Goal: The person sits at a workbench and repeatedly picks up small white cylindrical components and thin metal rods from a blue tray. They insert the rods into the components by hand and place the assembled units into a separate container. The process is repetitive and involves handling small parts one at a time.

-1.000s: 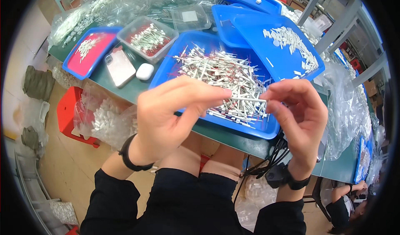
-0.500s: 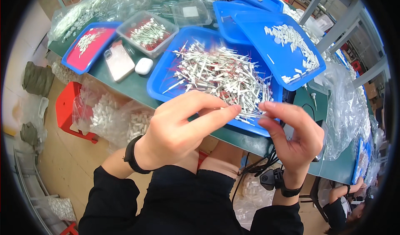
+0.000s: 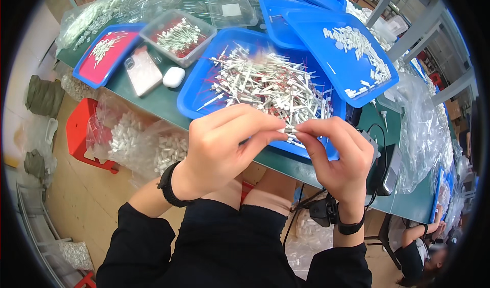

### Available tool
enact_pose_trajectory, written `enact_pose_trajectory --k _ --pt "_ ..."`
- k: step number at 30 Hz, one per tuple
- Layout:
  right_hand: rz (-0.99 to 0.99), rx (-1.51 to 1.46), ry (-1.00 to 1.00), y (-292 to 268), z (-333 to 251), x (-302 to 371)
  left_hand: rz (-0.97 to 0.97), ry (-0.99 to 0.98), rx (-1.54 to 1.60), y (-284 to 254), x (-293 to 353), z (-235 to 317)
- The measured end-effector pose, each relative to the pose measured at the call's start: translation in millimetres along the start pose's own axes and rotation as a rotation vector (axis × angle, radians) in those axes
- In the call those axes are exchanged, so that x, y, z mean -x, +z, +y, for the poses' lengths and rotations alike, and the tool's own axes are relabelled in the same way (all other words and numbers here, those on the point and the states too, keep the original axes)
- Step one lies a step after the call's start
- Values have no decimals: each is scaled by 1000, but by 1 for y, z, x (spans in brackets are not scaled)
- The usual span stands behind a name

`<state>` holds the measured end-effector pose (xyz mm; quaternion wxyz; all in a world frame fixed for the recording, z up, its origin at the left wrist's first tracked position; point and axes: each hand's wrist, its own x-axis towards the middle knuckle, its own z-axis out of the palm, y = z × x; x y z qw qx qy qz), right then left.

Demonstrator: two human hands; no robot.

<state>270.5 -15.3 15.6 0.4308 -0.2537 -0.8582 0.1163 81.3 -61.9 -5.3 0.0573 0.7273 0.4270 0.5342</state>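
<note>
Above the near rim of a large blue tray [image 3: 190,96], my left hand [image 3: 229,140] and my right hand [image 3: 337,150] meet, thumb and forefinger pinched on each. A small white and grey stick-like piece [image 3: 290,130] bridges the two sets of fingertips, most of it hidden by them. Under and beyond the hands, the tray carries a heap of thin white sticks [image 3: 268,84] mixed with fine red strands. A tilted blue tray [image 3: 311,43] with short white tubes [image 3: 357,48] overlaps its right side.
To the left lie a pink-lined blue tray [image 3: 87,76], a clear box [image 3: 206,45] of white sticks, a phone [image 3: 144,73] and a white earbud case [image 3: 173,77]. Black cables [image 3: 376,178] hang by the table's right edge. Another person [image 3: 416,247] sits at lower right.
My right hand has moved left and its fingertips have come together with the left hand's at the small piece. Before, the two hands were apart.
</note>
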Motion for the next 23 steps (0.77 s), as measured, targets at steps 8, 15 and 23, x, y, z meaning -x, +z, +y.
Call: enact_pose_trajectory --k 8,15,23 --pt "-53 -545 454 -3 -8 3 17 267 -68 -7 -4 -1" --pt "-8 -193 152 3 -8 2 -3 137 26 -10 -3 1" --pt "102 -133 -93 9 -8 -1 -101 -30 132 -22 -3 4"
